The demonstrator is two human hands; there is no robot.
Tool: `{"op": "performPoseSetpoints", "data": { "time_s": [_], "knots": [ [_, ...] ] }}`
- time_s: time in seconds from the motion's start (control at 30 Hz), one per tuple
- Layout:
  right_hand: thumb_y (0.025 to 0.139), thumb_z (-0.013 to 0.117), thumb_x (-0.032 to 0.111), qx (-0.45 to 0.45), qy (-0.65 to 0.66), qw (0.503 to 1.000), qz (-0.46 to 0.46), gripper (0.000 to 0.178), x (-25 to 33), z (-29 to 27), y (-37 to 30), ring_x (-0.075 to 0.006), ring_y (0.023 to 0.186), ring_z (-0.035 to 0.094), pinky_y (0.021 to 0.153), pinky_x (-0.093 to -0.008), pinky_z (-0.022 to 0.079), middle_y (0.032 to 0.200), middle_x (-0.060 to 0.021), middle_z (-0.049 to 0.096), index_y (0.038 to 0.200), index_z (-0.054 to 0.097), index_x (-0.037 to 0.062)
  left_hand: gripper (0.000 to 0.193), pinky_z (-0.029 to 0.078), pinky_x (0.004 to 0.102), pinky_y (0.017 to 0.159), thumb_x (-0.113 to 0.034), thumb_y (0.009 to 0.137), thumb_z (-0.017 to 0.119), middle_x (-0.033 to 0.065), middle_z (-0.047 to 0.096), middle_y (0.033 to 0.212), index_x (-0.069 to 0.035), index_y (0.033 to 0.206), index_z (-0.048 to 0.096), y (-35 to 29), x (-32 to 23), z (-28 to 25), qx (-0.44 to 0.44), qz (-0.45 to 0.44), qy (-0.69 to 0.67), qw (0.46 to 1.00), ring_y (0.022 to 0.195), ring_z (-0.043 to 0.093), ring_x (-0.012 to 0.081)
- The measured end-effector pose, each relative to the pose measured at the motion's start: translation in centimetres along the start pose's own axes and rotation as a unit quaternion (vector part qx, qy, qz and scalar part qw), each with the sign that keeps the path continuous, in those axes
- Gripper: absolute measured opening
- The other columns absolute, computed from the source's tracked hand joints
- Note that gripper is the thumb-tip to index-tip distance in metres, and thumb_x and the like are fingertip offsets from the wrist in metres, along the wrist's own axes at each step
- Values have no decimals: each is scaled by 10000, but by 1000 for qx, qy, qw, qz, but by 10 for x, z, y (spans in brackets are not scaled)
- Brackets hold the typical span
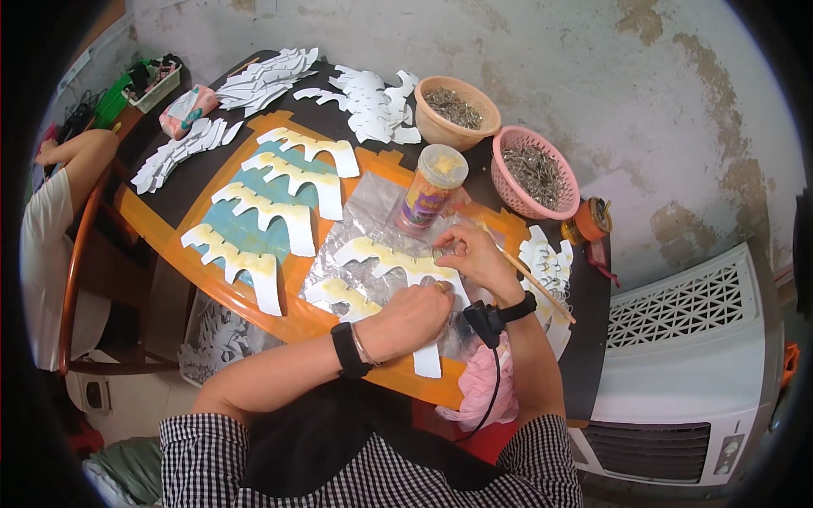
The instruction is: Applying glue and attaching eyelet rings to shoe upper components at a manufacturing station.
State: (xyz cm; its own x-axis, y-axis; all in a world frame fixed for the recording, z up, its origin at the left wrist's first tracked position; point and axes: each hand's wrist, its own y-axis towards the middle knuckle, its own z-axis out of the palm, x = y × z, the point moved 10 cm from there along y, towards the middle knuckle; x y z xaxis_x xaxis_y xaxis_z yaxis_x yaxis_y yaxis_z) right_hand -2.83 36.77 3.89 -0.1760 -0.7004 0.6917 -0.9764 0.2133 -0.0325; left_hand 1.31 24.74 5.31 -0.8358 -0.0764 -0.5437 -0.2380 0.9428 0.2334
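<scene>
My right hand is closed in a pinch above the table, and a small thin metal piece shows at its fingertips. Just below it, my left hand is curled with its knuckles up; what its fingers hold, if anything, is hidden. Both hands are beside a white scalloped cut-out with a yellow coating along its toothed band. A second coated cut-out lies nearer me, partly behind my left wrist. Under them spreads a clear plastic sheet. Several similar coated cut-outs lie in a row on the left.
Past my hands stands a lidded plastic jar. A peach bowl and a pink basket hold many metal pieces. White cut-outs are piled at the back. A wooden stick lies at right; another person's leg is at left.
</scene>
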Motion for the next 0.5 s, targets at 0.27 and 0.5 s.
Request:
{"op": "performPoseSetpoints", "data": {
  "time_s": [0.27, 0.5],
  "knots": [
    [661, 836, 59, -10, 11, 1000, -25, 307, -2, -3, 1, -73, 649, 440, 582, -237, 367, 750, 26, 496, 953, 739, 55, 242, 559, 440, 642, -76, 814, 614, 192, 642, 990, 70, 1005, 585, 2, 2, 3, 14, -5, 6, 1000, 784, 671, 376],
    [654, 824, 68, 7, 26, 1000, 9, 302, -7, 0, 3, -153, 714, 522, 659, -281, 439, 805, -52, 587, 949, 758, 55, 237, 560, 439, 653, -84, 826, 606, 193, 646, 1021, 77, 999, 595, 1, 6, 3, 19, -12, -3, 1000, 788, 674, 371]
  ]
}}
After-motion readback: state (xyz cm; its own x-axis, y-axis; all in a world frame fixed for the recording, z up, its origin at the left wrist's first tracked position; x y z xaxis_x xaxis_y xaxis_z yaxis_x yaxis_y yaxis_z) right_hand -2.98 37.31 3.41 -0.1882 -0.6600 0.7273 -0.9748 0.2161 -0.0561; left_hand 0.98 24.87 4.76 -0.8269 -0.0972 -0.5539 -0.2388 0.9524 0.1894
